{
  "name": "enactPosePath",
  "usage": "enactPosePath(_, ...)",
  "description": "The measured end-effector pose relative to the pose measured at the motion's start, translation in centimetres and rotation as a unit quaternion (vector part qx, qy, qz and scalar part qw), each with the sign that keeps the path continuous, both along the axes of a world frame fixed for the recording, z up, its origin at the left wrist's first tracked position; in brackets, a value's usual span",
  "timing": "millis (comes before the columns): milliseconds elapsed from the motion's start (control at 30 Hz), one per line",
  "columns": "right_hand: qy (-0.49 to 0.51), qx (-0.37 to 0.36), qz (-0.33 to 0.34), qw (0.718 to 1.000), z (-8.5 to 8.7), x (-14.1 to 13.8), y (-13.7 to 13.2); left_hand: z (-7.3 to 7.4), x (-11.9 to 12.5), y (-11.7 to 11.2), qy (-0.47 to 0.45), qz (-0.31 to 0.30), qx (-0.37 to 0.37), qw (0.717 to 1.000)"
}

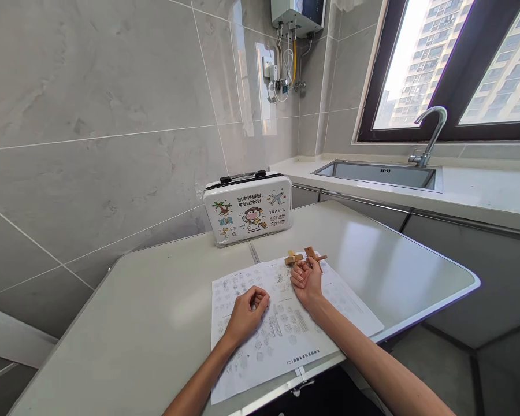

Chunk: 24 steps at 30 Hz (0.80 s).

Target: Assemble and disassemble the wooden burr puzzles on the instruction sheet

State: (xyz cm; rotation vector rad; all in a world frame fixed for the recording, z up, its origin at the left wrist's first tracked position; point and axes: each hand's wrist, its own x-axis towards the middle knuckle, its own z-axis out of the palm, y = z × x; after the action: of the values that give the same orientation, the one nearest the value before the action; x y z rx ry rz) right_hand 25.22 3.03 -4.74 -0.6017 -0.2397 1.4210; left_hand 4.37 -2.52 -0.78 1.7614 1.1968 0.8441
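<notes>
Bright daylight — window (453, 69) right | glare — tabletop (177, 312) | edges stretched

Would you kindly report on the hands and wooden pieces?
Left hand loosely curled over printed sheet. Right hand at wooden pieces, grip unclear. White case beyond, not in the way.

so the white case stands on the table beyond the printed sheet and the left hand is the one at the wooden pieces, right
Wrong hand: the head view shows the right hand at the wooden pieces. The white case does stand on the table beyond the printed sheet.
</notes>
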Motion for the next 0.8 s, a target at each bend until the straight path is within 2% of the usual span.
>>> enactPosePath(133,0.019,0.006,-0.016,1.000,-0.1,0.0,0.1,-0.1,0.0,0.0,0.006,0.000,-0.002,1.000)
enactPosePath(300,-0.015,0.024,-0.005,1.000,0.1,-0.3,0.0,-0.2,-0.1,0.0,0.005,-0.001,0.006,1.000)
enactPosePath(467,-0.143,0.021,-0.018,0.989,1.1,-1.4,-0.8,-0.3,-0.1,0.0,-0.002,0.001,0.012,1.000)
enactPosePath(567,-0.266,0.061,-0.022,0.962,1.8,-2.4,-1.6,-0.4,-0.1,0.1,-0.002,-0.002,0.011,1.000)
enactPosePath(700,-0.392,0.154,0.066,0.904,2.0,-3.6,-2.7,-0.5,-0.1,0.2,-0.009,-0.006,0.012,1.000)
enactPosePath(800,-0.461,0.196,0.117,0.857,1.8,-4.1,-3.3,-0.7,0.0,0.3,-0.040,-0.010,0.015,0.999)
